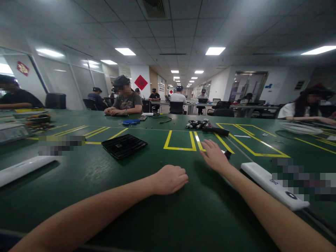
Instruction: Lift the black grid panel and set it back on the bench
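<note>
My left hand [172,179] rests low over the green table [126,217], its fingers curled inward and pressed together. What lies under those fingers, if anything, is hidden. Further out and to the right, my right hand [215,155] has its fingers stretched forward, with nothing visible in them. Just beside it, partly covered, is a small black-and-white object [228,154]. A square black plastic panel [124,145] with a ribbed surface lies left of both hands. Beyond my right hand sits a pile of black cables with connectors [198,124], next to a dark elongated object [216,131].
Yellow tape outlines [180,149] mark the tabletop. A white elongated device [274,185] lies near my right forearm; another white bar [26,170] is at left. Blue items [131,122] lie farther back. A person [128,98] sits across the table, others left and right.
</note>
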`<state>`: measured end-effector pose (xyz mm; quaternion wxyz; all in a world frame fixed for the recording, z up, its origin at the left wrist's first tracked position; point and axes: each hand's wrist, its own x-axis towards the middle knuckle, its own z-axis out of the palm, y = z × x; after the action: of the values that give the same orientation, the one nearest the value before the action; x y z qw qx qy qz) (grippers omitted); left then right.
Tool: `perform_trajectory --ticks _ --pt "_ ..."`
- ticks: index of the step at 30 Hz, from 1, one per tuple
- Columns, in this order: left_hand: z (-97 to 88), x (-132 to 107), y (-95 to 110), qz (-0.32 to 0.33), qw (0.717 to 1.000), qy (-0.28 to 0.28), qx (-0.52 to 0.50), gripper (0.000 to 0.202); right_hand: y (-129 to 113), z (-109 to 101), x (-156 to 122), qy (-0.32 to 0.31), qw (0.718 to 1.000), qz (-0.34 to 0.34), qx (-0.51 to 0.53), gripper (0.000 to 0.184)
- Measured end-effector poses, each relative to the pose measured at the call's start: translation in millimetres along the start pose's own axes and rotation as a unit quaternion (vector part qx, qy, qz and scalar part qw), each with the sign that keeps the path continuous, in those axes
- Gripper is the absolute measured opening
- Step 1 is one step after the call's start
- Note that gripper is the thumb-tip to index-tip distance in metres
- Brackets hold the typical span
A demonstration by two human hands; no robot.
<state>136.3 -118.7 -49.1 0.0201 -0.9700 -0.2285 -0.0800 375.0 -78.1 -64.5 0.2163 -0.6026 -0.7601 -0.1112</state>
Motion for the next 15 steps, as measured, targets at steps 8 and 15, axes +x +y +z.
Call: perform_trajectory --ticks 8,15 --pt "0.8 -8 -52 -0.285 0.958 0.013 0.035 0.027 53 16 -4 -0.08 0.985 0.113 -0.106 0.042" --pt "-5.8 -10 -76 -0.272 0.953 0.057 -0.116 0.009 52 14 -4 -0.083 0.987 0.098 -0.101 0.039"
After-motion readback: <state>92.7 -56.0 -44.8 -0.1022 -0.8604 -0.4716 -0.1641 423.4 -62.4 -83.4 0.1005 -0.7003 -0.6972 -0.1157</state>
